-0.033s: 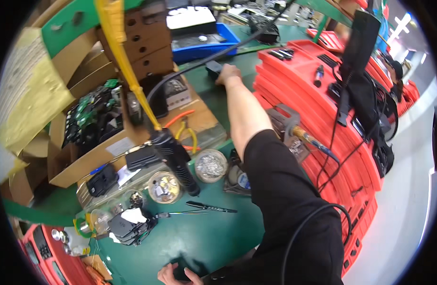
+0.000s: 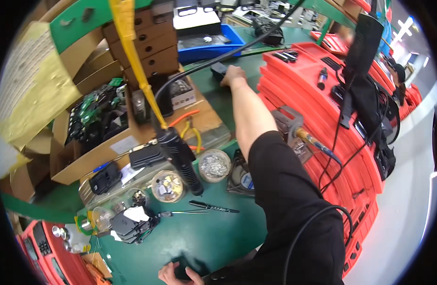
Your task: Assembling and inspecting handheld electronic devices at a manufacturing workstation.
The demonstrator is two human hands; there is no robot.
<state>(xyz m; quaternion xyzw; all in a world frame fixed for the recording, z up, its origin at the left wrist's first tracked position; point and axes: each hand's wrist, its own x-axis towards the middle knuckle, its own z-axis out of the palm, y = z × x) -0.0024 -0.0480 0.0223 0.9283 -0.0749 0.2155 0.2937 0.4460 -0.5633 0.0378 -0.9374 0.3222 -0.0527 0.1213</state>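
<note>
My right arm stretches far across the green bench, and my right hand (image 2: 234,76) is closed at a small dark box-shaped thing (image 2: 219,70) near the blue tray. Its far fingers are hidden behind the hand. At the near edge my left hand (image 2: 179,274) curls with thumb and fingers around a dark piece, too shadowed to name. Beyond that hand lie a black pen (image 2: 213,206) and a stack of black plastic housings (image 2: 132,225) with white paper on top. A tub of small silver parts (image 2: 214,166) and a tub of mixed small parts (image 2: 168,186) stand farther back.
Red plastic trays (image 2: 294,90) are stacked along the right, with a soldering iron (image 2: 313,141) beside them. A black powered screwdriver (image 2: 180,159) hangs on a yellow coiled cord. A cardboard box of circuit boards (image 2: 92,137) and orange-and-yellow-handled pliers (image 2: 192,133) are at left.
The whole view has shifted slightly, so the bench items sit a little farther right and lower. Both hands keep their poses.
</note>
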